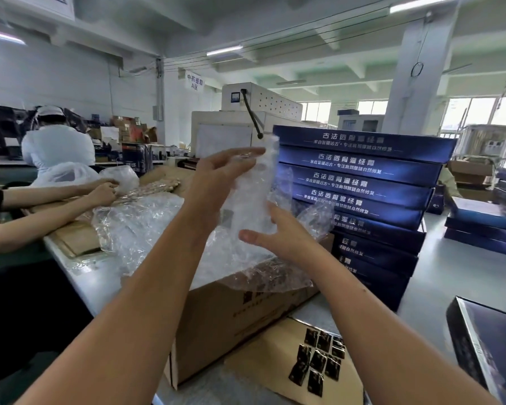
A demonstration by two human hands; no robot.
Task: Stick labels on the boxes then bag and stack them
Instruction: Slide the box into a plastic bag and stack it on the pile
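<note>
1. I see the left hand [216, 173] raised above the bench [100, 282]. Its thumb and fingers pinch the top of a clear plastic bag [254, 200].
2. The right hand [281, 235] grips the lower part of the same bag, thumb in front and fingers behind the film.
3. The bag hangs upright between both hands, above an open cardboard carton [231, 317] filled with crumpled plastic film.
4. The carton stands near the bench's left edge.
5. The stack of blue boxes [362, 182] stands just beside the carton, on its right.
6. Dark labels [319, 361] lie in a cluster on a cardboard sheet [269, 361] at the near edge of the bench.
7. One dark box [485, 346] lies at the near right corner.
</note>
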